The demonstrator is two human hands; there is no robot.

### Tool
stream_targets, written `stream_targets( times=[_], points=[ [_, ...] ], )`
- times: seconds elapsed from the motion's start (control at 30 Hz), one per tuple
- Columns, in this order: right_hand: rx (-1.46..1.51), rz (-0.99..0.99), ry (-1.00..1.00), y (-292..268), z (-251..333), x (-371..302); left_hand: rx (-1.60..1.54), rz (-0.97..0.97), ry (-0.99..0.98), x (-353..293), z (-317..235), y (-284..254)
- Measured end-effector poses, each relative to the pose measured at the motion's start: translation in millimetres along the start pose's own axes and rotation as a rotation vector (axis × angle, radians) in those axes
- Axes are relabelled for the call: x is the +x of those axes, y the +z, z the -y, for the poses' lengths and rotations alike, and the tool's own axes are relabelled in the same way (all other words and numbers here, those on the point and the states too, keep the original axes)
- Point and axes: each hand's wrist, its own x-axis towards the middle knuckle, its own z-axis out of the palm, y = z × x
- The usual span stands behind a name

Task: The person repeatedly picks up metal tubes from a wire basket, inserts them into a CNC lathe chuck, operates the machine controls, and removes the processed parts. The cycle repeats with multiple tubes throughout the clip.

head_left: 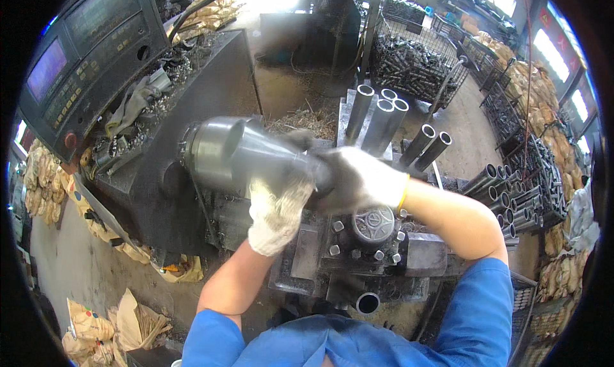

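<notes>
A shiny round lathe chuck (224,151) juts out from the machine at the left and tapers towards the right. My left hand (279,213), in a white knit glove, lies against the lower side of its narrow end, the fingers curled round it. At the tip of that taper is my right hand (368,178), in a white glove with dark finger parts. Motion smears its fingers, and I cannot make out what lies under them. Below both hands sits a dark tool post (373,226) with a round cap and several square-headed bolts.
Several cut steel tubes (359,111) stand upright beyond my right hand. More tubes (505,197) are stacked at the right. The machine's control panel (83,60) rises at the far left. A short tube (368,303) points up near my body. A wire cage (419,60) holds many metal parts.
</notes>
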Motion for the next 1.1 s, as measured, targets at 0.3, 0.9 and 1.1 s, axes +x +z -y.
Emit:
stream_targets(
  times=[0.3,0.9,1.1],
  points=[
    [-0.683,0.219,0.473,11,-139,-12,0.611,-0.132,-0.502,-129,9,-210],
    [-0.212,0.336,0.332,46,-182,17,0.182,-1.255,-0.234,-197,-68,-454],
    [0.084,0.254,0.165,49,-164,73,0.009,-1.258,-0.356,-175,-77,-439]
  ],
)
